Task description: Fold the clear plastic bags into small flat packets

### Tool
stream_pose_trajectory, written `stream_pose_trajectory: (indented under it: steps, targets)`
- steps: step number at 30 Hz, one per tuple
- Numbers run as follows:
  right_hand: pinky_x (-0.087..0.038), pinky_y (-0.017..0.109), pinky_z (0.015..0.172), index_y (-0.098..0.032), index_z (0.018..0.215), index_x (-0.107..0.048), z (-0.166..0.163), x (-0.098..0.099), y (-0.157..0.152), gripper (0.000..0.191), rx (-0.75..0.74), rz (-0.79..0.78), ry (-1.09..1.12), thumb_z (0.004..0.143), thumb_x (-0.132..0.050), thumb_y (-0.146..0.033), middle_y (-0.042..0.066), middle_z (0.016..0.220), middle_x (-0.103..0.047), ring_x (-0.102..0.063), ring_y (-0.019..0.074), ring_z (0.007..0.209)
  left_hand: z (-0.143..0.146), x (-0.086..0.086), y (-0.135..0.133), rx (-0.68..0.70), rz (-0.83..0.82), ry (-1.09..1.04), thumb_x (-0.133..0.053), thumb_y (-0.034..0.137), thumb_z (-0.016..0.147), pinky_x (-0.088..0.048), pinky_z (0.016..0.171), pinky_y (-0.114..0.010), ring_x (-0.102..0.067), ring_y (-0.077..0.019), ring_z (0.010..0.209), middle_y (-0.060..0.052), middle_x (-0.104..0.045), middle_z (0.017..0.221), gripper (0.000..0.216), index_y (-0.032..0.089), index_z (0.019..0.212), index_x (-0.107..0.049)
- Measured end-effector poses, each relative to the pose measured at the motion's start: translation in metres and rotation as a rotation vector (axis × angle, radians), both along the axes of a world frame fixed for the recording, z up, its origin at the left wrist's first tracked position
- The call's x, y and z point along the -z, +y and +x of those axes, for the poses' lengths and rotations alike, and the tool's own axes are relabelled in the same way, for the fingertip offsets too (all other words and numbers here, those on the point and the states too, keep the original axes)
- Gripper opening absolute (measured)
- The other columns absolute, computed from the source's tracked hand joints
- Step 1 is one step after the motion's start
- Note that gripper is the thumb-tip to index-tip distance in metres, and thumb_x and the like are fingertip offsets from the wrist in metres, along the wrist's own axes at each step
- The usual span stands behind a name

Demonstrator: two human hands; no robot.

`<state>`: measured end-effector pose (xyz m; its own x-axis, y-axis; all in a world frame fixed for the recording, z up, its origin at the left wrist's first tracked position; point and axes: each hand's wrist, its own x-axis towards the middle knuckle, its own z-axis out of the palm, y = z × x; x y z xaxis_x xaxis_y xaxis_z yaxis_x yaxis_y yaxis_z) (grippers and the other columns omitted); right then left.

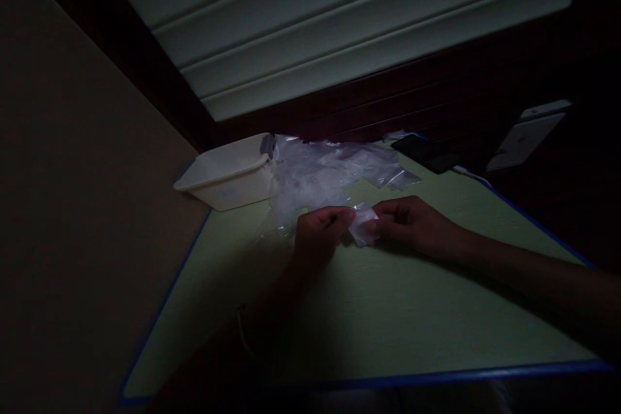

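Between my two hands is a small clear plastic bag (363, 225), held just above the table. My left hand (320, 233) pinches its left edge with thumb and fingertips. At the opposite edge, my right hand (412, 223) grips the bag, fingers curled and thumb on its face. Whether anything is inside the bag is too dim to tell. Just beyond my hands lies a loose pile of similar clear plastic bags (320, 171), spread across the back of the table.
A white plastic bin (228, 184) with a grey handle stands at the back left, beside the wall. A dark phone (427, 152) lies at the back right with a pale cable near it. The pale green table (388, 323) has a blue edge. Slatted panels rise behind it.
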<state>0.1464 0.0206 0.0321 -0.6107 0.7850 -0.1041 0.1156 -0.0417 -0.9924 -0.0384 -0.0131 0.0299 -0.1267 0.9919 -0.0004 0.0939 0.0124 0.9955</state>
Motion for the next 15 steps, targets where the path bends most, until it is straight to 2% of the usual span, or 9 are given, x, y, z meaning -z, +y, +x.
stream_pose_trajectory:
  steps: [3,6,10,15]
  targets:
    - [-0.031,0.021,0.046,-0.013,0.079,-0.069,-0.002,0.002,-0.001,0.029,-0.016,0.001,0.016,0.074,-0.072,-0.042,0.003,0.068,-0.066,-0.048,0.0081,0.050,0.002,0.006,0.002,-0.052,0.028,-0.085,-0.072,0.041,0.072,-0.032,0.044,-0.019,-0.041,-0.0051,0.044,0.003,-0.056,0.053,0.029,0.014,0.083,-0.074]
    - [-0.037,0.022,0.051,-0.014,0.072,-0.069,-0.003,0.001,-0.002,0.024,0.078,0.063,0.062,0.076,-0.070,-0.038,0.002,0.068,-0.067,-0.052,0.0094,0.056,0.004,0.010,0.002,-0.070,0.064,-0.169,-0.072,0.041,0.074,-0.034,0.047,-0.020,-0.043,-0.0051,0.048,0.003,-0.056,0.057,0.028,0.014,0.082,-0.073]
    - [-0.041,0.024,0.058,-0.016,0.070,-0.068,-0.002,-0.001,0.001,0.020,0.210,0.124,0.095,0.075,-0.071,-0.035,0.001,0.067,-0.065,-0.054,0.0110,0.060,0.009,0.011,-0.001,-0.061,0.043,-0.222,-0.071,0.041,0.074,-0.038,0.052,-0.021,-0.048,-0.0074,0.055,-0.001,-0.061,0.065,0.029,0.013,0.083,-0.072]
    - [-0.041,0.025,0.059,-0.016,0.068,-0.065,0.000,-0.003,0.006,0.019,0.261,0.200,0.097,0.073,-0.070,-0.034,0.000,0.064,-0.062,-0.053,0.0120,0.059,0.010,0.008,-0.002,0.009,-0.027,-0.337,-0.071,0.040,0.074,-0.044,0.058,-0.023,-0.056,-0.0118,0.069,-0.006,-0.067,0.085,0.032,0.013,0.092,-0.071]
